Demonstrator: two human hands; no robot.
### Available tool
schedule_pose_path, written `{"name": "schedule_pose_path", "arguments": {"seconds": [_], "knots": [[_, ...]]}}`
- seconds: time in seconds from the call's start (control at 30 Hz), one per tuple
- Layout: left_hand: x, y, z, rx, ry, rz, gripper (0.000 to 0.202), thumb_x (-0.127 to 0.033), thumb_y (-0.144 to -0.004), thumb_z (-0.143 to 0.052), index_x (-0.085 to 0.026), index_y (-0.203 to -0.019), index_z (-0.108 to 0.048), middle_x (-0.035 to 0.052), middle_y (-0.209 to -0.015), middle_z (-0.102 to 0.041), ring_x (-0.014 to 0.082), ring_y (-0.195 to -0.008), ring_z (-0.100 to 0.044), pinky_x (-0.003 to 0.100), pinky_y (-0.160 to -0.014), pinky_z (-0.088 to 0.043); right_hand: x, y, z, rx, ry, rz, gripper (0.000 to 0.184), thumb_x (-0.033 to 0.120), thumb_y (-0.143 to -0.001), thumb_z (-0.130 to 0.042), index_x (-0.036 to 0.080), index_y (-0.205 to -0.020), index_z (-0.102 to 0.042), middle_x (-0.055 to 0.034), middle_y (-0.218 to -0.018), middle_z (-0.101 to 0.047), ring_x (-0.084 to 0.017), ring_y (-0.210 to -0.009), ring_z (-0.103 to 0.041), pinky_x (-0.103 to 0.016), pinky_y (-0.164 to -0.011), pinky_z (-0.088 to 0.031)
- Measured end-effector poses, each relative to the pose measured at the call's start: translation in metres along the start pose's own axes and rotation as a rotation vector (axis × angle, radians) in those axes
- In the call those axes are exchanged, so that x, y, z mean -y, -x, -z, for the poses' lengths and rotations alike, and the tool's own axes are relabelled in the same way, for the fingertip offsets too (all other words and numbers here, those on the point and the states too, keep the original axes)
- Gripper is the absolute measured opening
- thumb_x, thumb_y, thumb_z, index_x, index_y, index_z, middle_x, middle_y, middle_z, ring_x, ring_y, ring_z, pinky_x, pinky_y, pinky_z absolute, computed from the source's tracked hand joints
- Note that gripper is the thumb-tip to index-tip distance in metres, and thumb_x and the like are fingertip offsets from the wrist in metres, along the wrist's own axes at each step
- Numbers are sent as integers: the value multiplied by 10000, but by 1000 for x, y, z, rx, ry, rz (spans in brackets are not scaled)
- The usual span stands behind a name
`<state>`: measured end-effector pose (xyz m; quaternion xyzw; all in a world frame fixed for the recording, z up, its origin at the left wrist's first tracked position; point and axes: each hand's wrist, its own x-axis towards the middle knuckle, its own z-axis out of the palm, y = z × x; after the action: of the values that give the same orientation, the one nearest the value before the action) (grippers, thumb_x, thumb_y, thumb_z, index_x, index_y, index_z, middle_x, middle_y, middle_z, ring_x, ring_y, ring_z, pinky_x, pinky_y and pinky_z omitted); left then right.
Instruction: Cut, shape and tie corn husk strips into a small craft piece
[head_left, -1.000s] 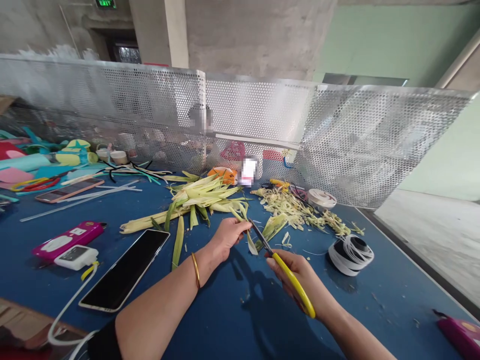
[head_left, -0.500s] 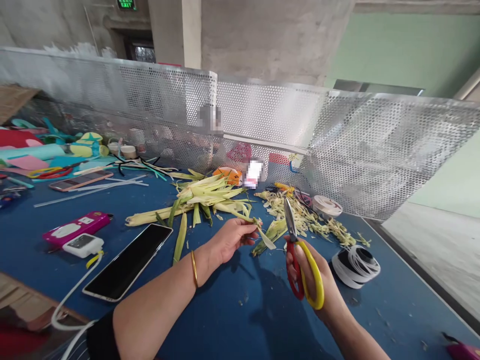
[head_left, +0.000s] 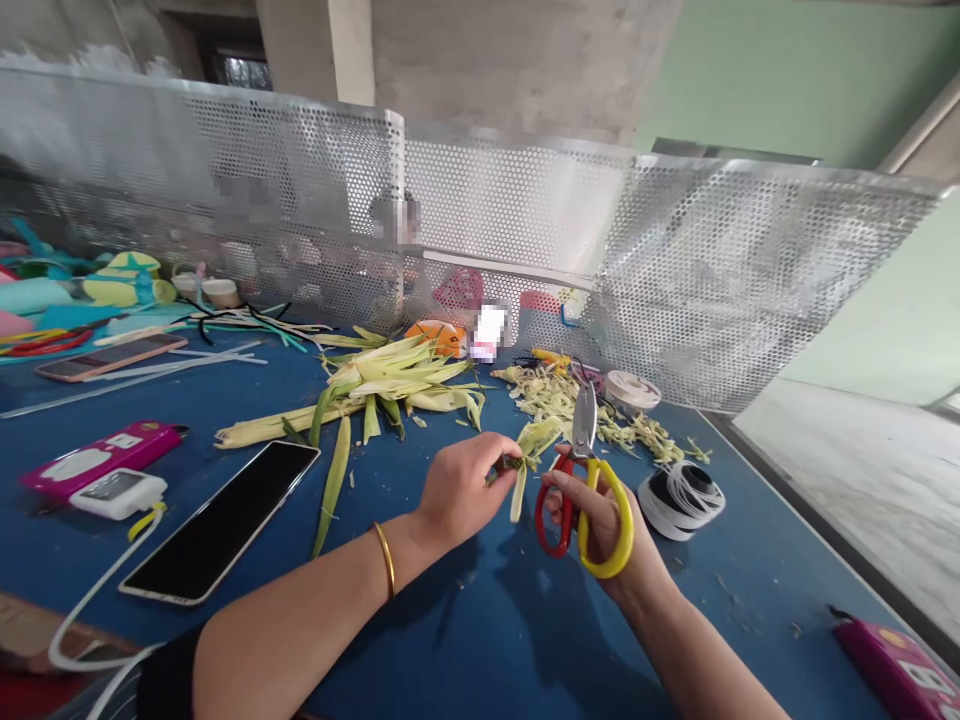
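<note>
My left hand, with a gold bangle at its wrist, is closed on a pale green corn husk strip that hangs from its fingertips. My right hand grips a pair of scissors with one red and one yellow handle. The scissor blades point up and away from me, closed together, just right of the strip. Behind my left hand lies a heap of corn husks. A pile of shredded husk braids spreads beyond the scissors.
On the blue table lie a black-screened phone, a magenta device and a white cabled device at left. A spool of white cord stands right of my hand. A perforated metal screen runs along the back.
My left hand has turned with its back upward, and the husk strip now hangs down. The scissors have come closer to it. The camera view has shifted slightly right and down.
</note>
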<state>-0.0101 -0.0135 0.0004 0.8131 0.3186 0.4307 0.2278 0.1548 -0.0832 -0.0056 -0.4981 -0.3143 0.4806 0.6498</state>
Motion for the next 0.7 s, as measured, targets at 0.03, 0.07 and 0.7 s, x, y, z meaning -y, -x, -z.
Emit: {"name": "schedule_pose_path", "arguments": {"seconds": [0.03,0.07,0.7], "knots": [[0,2,-1,23,-42,-63,150,-133,-820,-578,-227,-897,-666,43,-902,-726,182,-852,-669,251,-760,-449,0,0,0,8,-21,-3,690,374,-607,-873,172,-1164,-519,1,-735,-679,-130,-540,-598,-235,-498,-474],[0,4,-2,45,-76,-115,160,-133,-839,-555,-227,-912,-662,48,-927,-728,187,-887,-673,254,-774,-449,0,0,0,18,-35,-6,684,367,-609,-873,174,-1163,-521,9,-725,-673,-130,-546,-602,-234,-505,-479],[4,8,-10,142,-131,-219,239,-100,-842,-526,-225,-1018,-629,64,-1034,-695,186,-945,-659,274,-838,-479,4,4,-4,22,102,41,563,341,-613,-800,197,-1084,-527,55,-668,-590,-131,-511,-566,-254,-489,-452]]}}
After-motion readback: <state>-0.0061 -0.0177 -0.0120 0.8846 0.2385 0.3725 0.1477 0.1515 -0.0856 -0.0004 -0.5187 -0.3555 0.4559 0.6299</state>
